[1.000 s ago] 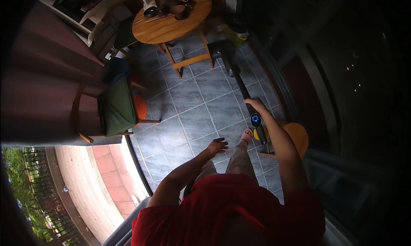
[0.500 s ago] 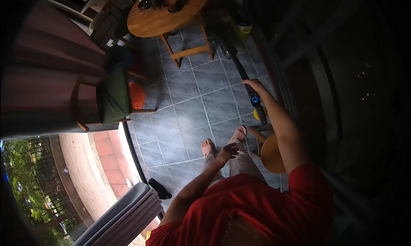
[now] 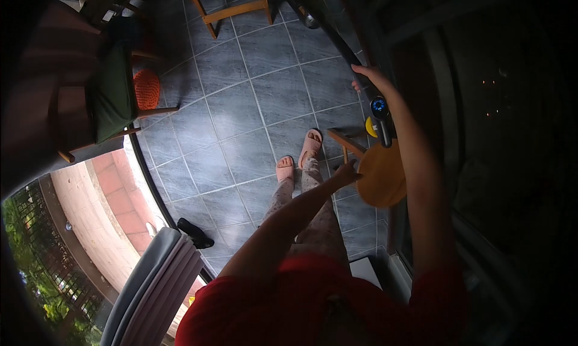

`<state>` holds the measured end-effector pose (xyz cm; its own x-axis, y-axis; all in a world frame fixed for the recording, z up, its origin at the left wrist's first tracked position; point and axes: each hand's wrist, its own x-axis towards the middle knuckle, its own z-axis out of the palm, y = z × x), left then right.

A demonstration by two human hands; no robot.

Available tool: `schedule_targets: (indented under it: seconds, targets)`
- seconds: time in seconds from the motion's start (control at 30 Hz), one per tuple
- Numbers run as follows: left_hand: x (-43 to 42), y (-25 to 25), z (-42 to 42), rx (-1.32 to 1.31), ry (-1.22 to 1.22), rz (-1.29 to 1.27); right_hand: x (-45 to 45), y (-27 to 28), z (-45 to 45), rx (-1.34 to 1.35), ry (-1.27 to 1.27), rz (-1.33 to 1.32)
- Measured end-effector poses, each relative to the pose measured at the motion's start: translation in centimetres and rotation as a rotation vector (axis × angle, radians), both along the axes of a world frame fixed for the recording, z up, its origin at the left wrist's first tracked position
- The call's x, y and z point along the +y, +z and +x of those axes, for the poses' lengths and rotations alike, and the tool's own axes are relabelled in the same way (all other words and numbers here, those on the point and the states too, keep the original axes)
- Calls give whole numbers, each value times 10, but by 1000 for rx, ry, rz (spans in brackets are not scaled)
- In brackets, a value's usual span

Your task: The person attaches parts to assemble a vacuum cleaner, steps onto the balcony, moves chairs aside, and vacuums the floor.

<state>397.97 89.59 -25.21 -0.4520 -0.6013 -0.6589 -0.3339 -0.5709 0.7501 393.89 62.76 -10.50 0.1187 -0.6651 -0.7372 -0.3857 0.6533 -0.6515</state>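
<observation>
A black stick vacuum (image 3: 340, 48) slants down the right side, its round display (image 3: 379, 106) glowing blue near the handle end. My right hand (image 3: 370, 78) is closed around its tube above that display. The vacuum's far end fades into the dark at the top. Beside my right forearm stands a stool with a round wooden seat (image 3: 382, 176) and wooden legs (image 3: 348, 142). My left hand (image 3: 347, 174) is at the seat's left edge, close to a stool leg. Its fingers are dark and partly hidden, so contact or grip is unclear.
Near the handle is a yellow object (image 3: 371, 127). A green-seated chair (image 3: 114, 96) and an orange woven item (image 3: 146, 89) stand left. Wooden table legs (image 3: 235, 11) are at the top. A black object (image 3: 195, 233) lies by the doorway, beside a gathered curtain (image 3: 153, 289).
My left hand has moved from in front of my legs to the stool's edge. My right hand still holds the vacuum. The view has tilted down, taking the tabletop out of frame.
</observation>
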Motion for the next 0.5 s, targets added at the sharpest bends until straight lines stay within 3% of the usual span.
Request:
schedule_targets:
  seconds: [0.13,0.27,0.33,0.4,0.47,0.5]
  targets:
    - [29,-53,-54,-9,160,-174,25,-24,2,5,35,-17]
    - [27,-53,-71,20,124,-36,30,-40,2,52,37,13]
    - [43,-82,-95,27,441,-154,32,-40,2,74,51,16]
    - [37,-109,-96,35,385,-220,31,-43,4,96,63,-5]
    - [38,-115,-86,29,323,-286,33,-47,3,74,77,-39]
    - [24,-92,-66,-23,427,-293,33,-48,3,95,67,-37]
